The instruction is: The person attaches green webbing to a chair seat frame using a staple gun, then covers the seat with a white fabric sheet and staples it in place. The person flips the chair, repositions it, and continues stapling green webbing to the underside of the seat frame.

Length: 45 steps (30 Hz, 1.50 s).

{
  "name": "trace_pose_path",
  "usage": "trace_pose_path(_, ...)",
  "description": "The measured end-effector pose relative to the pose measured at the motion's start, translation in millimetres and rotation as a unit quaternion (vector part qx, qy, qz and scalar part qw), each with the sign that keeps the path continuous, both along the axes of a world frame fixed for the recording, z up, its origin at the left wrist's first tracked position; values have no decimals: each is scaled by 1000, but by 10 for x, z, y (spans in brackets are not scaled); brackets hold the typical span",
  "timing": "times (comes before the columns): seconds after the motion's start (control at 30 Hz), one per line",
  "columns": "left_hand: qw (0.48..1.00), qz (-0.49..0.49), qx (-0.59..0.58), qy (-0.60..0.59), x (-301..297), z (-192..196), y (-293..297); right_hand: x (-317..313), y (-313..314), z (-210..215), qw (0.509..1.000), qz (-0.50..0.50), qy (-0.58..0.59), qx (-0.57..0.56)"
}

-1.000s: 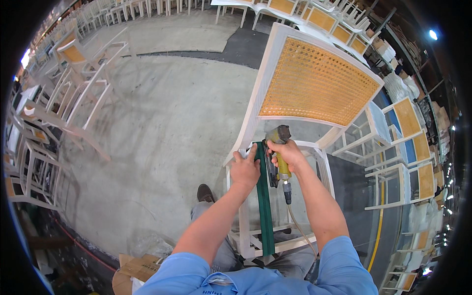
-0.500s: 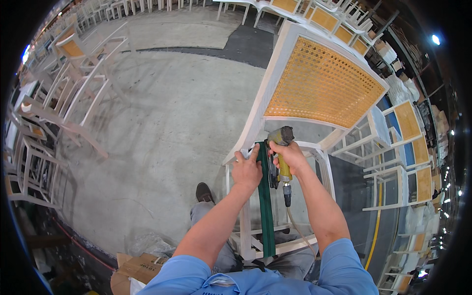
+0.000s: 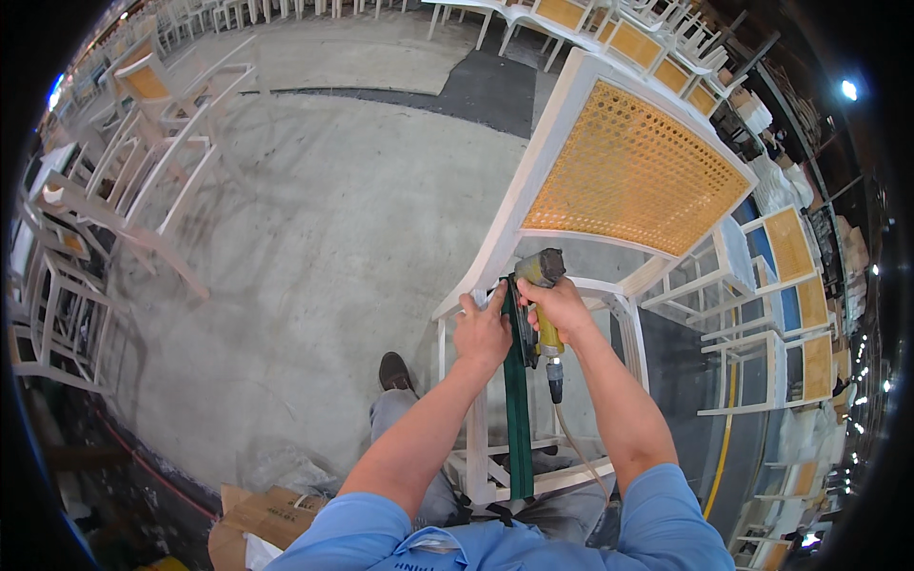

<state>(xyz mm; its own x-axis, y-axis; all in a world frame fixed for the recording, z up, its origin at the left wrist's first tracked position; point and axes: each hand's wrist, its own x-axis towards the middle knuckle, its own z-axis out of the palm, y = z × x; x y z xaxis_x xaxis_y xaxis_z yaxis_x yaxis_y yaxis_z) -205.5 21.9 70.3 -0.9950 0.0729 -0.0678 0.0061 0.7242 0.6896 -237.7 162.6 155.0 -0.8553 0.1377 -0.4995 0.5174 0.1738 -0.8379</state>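
In front of me stands a white wooden chair frame with a woven cane back panel. A dark green webbing strap runs lengthwise across the seat opening, from the back rail to the front rail. My right hand grips a yellow and black pneumatic staple gun, its nose down at the strap's far end. From its handle a thin air hose trails toward me. My left hand is open, its fingers spread over the strap's far end and the frame's left corner, beside the gun.
White chair frames are stacked at the left. More cane-backed chairs stand in a row at the right, and others sit on a white table at the back. A cardboard box lies near my left side, and my shoe rests on the floor.
The staple gun has shifted slightly left, closer to my left fingertips and over the strap's end. The left hand stays almost in place. The whole view has shifted a little.
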Motion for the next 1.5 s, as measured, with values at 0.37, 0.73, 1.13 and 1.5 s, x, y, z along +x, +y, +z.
trace_pose_path(0.37, 997, 34, 65, 15, 27, -11, -12, 17, -27, -57, 1000, -4, -7, 6)
trace_pose_path(0.73, 995, 42, 79, 33, 19, -69, -28, 65, -11, -30, 1000, -2, 2, -8)
trace_pose_path(1.13, 996, 53, 75, 20, 11, -58, 69, 154, 208, -17, 1000, -26, 5, 17)
trace_pose_path(1.5, 986, 25, 136, 98, 1114, -773, -244, 2504, 1445, 1256, 988, -135, 8, 76)
